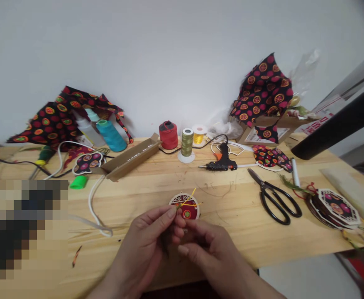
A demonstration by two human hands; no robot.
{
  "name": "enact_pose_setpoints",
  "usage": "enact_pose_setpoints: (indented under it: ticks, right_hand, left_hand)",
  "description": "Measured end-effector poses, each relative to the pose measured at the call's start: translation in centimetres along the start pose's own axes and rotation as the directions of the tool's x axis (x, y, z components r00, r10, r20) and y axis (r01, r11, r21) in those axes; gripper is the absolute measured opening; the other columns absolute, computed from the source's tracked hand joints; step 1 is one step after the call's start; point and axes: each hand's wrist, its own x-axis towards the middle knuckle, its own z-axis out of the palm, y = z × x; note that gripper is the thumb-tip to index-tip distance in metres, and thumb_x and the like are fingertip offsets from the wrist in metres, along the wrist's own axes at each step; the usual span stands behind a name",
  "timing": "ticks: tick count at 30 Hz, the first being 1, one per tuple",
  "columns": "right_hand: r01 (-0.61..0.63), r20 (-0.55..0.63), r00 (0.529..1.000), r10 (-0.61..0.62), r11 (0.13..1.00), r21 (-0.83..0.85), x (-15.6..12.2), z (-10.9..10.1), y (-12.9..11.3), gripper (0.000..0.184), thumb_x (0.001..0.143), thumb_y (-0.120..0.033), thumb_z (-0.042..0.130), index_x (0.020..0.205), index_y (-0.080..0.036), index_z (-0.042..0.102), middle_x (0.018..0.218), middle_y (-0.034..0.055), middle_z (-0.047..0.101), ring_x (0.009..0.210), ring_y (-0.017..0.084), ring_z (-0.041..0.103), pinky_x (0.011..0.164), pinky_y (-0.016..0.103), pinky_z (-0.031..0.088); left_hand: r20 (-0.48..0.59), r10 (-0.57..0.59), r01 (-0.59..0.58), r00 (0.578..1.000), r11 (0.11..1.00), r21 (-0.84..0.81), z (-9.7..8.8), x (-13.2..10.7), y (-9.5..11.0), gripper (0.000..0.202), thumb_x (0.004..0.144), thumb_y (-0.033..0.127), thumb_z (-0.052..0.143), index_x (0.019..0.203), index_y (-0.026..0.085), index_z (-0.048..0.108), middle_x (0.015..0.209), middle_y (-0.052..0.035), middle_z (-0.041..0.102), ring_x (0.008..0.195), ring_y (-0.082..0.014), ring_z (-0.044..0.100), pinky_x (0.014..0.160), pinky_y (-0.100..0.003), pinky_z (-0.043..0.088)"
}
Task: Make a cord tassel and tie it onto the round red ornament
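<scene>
My left hand (152, 232) pinches a thin yellow-green cord (179, 205) between thumb and fingers, above the front part of the table. Two yellow ends (193, 193) of the cord stick out past the fingertips. Close against it, my right hand (213, 249) is curled, its fingertips meeting the left fingers; whatever it grips is hidden. Behind the fingers is a round ornament (187, 213) with a pale fretwork rim and dark red patterned fabric, partly covered by my hands.
Black-handled scissors (275, 195) and a glue gun (221, 160) lie to the right. Octagonal ornaments (335, 207) are stacked at far right. Thread spools (187, 143), a cardboard tray (133, 155) and patterned fabric (55, 114) stand along the wall. A white cable (92, 199) crosses the left side.
</scene>
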Motion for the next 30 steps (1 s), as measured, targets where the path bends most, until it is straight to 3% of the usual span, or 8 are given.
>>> enact_pose_setpoints:
  ticks: [5,11,15,18,21,23,26,30]
  right_hand:
    - [0.103,-0.026,0.992,-0.122,0.917,-0.385,-1.2,-1.0,0.1,0.023,0.087,-0.013,0.048,0.093,-0.022,0.067,0.086,-0.0006,0.071,0.078,0.013,0.065,0.072,0.022,0.049]
    - [0.357,0.129,0.901,-0.413,0.542,-0.761,-1.7,-2.3,-1.9,0.013,0.084,-0.014,0.053,0.082,-0.018,0.065,0.071,0.0013,0.066,0.065,0.014,0.056,0.062,0.027,0.038]
    - [0.402,0.214,0.883,-0.419,0.437,-0.804,-0.6,-2.8,-4.7,0.016,0.088,-0.017,0.053,0.077,-0.018,0.064,0.074,0.0017,0.066,0.070,0.015,0.054,0.070,0.031,0.037]
    - [0.400,0.233,0.903,-0.360,0.506,-0.764,1.1,-3.6,-5.9,0.015,0.087,-0.020,0.056,0.076,-0.019,0.065,0.074,0.0010,0.065,0.075,0.014,0.055,0.074,0.030,0.040]
    - [0.289,0.160,0.957,-0.243,0.729,-0.620,2.5,-4.3,-5.2,0.012,0.082,-0.015,0.061,0.073,-0.019,0.067,0.070,-0.0017,0.065,0.069,0.011,0.058,0.067,0.024,0.044]
    - [0.145,0.075,0.989,-0.124,0.851,-0.504,3.0,-4.5,-4.1,0.011,0.079,-0.013,0.062,0.071,-0.018,0.068,0.067,-0.0023,0.067,0.065,0.011,0.059,0.062,0.022,0.045]
    - [-0.055,-0.094,0.995,0.024,0.939,-0.341,2.5,-4.0,-2.3,0.008,0.076,-0.016,0.064,0.069,-0.016,0.069,0.063,-0.0015,0.068,0.060,0.011,0.060,0.058,0.022,0.046]
    - [-0.099,-0.250,0.967,0.048,0.975,-0.199,0.9,-2.7,-0.6,0.011,0.076,-0.020,0.063,0.069,-0.016,0.069,0.064,0.0006,0.069,0.060,0.013,0.061,0.057,0.023,0.047]
  left_hand:
    - [-0.049,0.028,-0.027,0.998,1.000,0.014,-0.4,0.4,-0.3,0.012,0.063,0.022,0.079,0.062,0.012,0.072,0.055,-0.0011,0.065,0.048,-0.0080,0.052,0.046,-0.017,0.040]
    - [-0.095,0.122,-0.098,0.988,0.969,0.225,-1.0,0.7,-1.0,0.013,0.065,0.027,0.077,0.065,0.014,0.074,0.052,0.0013,0.060,0.047,-0.0082,0.045,0.046,-0.018,0.036]
    - [0.019,0.121,-0.115,0.993,0.868,0.483,-0.8,0.4,-1.0,0.013,0.071,0.027,0.071,0.063,0.017,0.075,0.051,0.0018,0.059,0.050,-0.0115,0.046,0.050,-0.021,0.033]
    - [0.193,0.038,-0.144,0.981,0.806,0.573,-0.6,-0.2,-0.9,0.018,0.072,0.025,0.068,0.056,0.019,0.074,0.048,0.0017,0.057,0.051,-0.0137,0.046,0.052,-0.023,0.032]
    - [0.298,-0.092,-0.077,0.950,0.856,0.511,-0.6,-0.7,-0.9,0.019,0.071,0.026,0.068,0.054,0.018,0.073,0.045,0.0016,0.055,0.046,-0.0114,0.041,0.048,-0.022,0.028]
    - [0.293,-0.135,0.009,0.947,0.919,0.395,-0.7,-0.8,-1.1,0.016,0.067,0.029,0.072,0.057,0.017,0.074,0.044,0.0015,0.055,0.044,-0.0094,0.038,0.046,-0.021,0.025]
    - [0.225,-0.139,0.100,0.964,0.979,0.178,-0.8,-0.5,-1.2,0.016,0.063,0.032,0.077,0.062,0.016,0.074,0.043,0.0032,0.052,0.041,-0.0066,0.034,0.044,-0.020,0.022]
    - [0.161,-0.110,0.097,0.981,0.992,0.083,-0.7,0.0,-1.1,0.017,0.065,0.030,0.077,0.063,0.013,0.073,0.046,0.0046,0.049,0.041,-0.0042,0.030,0.042,-0.018,0.021]
